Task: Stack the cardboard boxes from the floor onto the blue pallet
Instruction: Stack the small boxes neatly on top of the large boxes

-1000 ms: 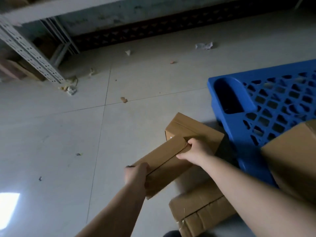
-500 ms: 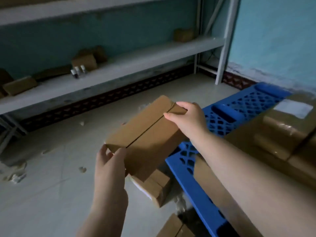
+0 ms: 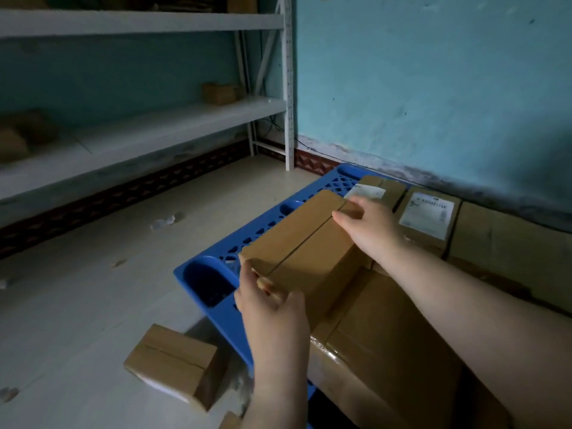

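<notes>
I hold a long brown cardboard box point(image 3: 305, 246) over the left part of the blue pallet point(image 3: 213, 283). My left hand point(image 3: 272, 308) grips its near end and my right hand point(image 3: 368, 226) grips its far end. Whether the box rests on the pallet or hangs just above it, I cannot tell. Several cardboard boxes lie on the pallet to the right, among them a large one point(image 3: 387, 345) under my arms and one with a white label point(image 3: 428, 213). A smaller cardboard box point(image 3: 173, 363) lies on the floor beside the pallet's near left corner.
White metal shelving point(image 3: 154, 125) runs along the left wall with a few boxes on it. A teal wall point(image 3: 433, 88) stands behind the pallet. Scraps of paper point(image 3: 164, 221) dot the pale floor. Another box corner point(image 3: 230, 422) shows at the bottom edge.
I lifted the long box from the floor pile and carried it right and forward over the pallet. The view swung up from the floor to the pallet and wall.
</notes>
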`<action>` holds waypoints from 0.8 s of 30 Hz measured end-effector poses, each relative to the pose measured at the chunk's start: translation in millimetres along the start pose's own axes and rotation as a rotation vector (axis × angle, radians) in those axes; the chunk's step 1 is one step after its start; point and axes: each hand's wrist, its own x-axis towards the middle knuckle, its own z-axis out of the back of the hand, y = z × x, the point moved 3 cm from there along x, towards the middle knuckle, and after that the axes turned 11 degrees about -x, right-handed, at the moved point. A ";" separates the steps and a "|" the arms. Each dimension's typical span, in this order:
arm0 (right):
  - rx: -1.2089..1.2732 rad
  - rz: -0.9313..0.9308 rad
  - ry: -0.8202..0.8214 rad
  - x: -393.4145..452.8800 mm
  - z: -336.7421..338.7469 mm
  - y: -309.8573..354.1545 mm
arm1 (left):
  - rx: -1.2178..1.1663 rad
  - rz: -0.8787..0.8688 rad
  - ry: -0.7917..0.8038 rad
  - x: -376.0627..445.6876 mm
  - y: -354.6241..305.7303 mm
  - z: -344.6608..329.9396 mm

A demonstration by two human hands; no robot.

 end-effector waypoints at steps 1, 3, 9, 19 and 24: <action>-0.088 -0.007 0.037 -2.1 -4.0 -8.2 | 0.028 0.028 0.029 0.4 8.4 -7.7; -0.245 0.030 0.115 -7.2 -15.5 -17.8 | 0.091 0.072 0.102 2.9 22.1 -21.0; -0.285 0.102 -0.015 8.1 -21.9 -20.9 | 0.030 0.029 0.246 21.0 33.9 -39.6; 0.132 0.597 -0.015 -13.0 -61.8 97.6 | 0.065 -0.107 0.069 72.1 10.3 29.7; 0.214 0.582 0.334 -59.8 -146.8 145.6 | 0.105 0.073 -0.250 98.6 25.5 143.1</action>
